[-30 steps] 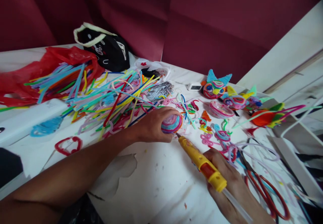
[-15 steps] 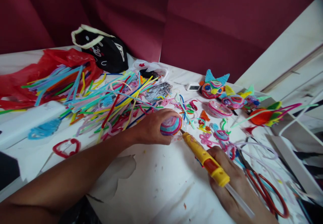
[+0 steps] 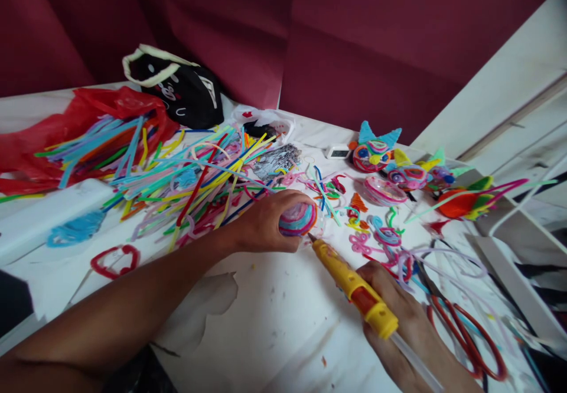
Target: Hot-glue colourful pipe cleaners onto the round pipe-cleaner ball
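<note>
My left hand [image 3: 266, 221] is wrapped round a small clear bowl-like shell covered with coils of pipe cleaner [image 3: 297, 219] in pink, blue, purple and orange. Its far side is hidden by my palm. My right hand [image 3: 398, 328] grips a yellow hot glue gun [image 3: 354, 283], with a clear glue stick [image 3: 416, 360] poking out of its back end. The gun's nozzle points at the lower right edge of the coiled piece, very close to it; whether they touch I cannot tell.
Loose pipe cleaners [image 3: 199, 180] heap up on the left, beside a red plastic bag [image 3: 124, 103]. Orange-handled scissors [image 3: 465, 334] lie at right. Finished pipe-cleaner figures [image 3: 374, 152] and a second coiled bowl [image 3: 384, 191] stand at back right. A black bag [image 3: 190, 94] sits behind.
The glue gun's nozzle has shifted slightly left and down along the edge of the coiled piece. My left hand keeps its hold almost unmoved.
</note>
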`<state>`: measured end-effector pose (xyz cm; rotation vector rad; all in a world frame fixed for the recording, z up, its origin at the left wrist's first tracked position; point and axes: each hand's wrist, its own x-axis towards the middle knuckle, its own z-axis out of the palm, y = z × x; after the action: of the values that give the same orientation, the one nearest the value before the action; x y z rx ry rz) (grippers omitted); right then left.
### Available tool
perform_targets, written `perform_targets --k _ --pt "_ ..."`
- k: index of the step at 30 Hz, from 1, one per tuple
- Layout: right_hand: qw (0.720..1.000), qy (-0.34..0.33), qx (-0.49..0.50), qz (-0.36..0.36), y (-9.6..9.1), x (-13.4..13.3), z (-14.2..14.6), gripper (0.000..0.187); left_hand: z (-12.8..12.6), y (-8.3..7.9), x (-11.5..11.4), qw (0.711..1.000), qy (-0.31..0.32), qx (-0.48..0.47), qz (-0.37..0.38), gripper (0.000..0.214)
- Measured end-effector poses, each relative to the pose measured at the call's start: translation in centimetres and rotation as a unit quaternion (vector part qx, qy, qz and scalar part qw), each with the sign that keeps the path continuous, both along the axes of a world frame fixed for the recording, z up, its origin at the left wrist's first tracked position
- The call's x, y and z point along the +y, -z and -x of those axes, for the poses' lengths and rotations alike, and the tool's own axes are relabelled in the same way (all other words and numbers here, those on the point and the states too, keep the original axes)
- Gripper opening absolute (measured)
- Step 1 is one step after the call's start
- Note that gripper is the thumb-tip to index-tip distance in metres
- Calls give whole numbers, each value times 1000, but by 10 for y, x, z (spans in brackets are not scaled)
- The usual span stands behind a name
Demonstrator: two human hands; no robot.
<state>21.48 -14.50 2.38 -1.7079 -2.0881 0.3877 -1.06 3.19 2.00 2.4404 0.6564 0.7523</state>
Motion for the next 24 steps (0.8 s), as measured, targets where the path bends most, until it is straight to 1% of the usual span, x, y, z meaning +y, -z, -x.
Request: perform_targets --k 7,15,19,24 --pt "1000 20 6 -11 2 -1 -4 25 0 0 -1 1000 0 0 9 61" --pt "999 41 12 -9 3 0 -6 18 0 0 -1 1000 9 -1 12 62" --pt "999 45 13 -10 3 0 -8 18 0 1 -2 1000 23 -6 17 64" --pt "999 43 14 -11 3 1 -9 18 0 1 -2 999 24 -1 21 64"
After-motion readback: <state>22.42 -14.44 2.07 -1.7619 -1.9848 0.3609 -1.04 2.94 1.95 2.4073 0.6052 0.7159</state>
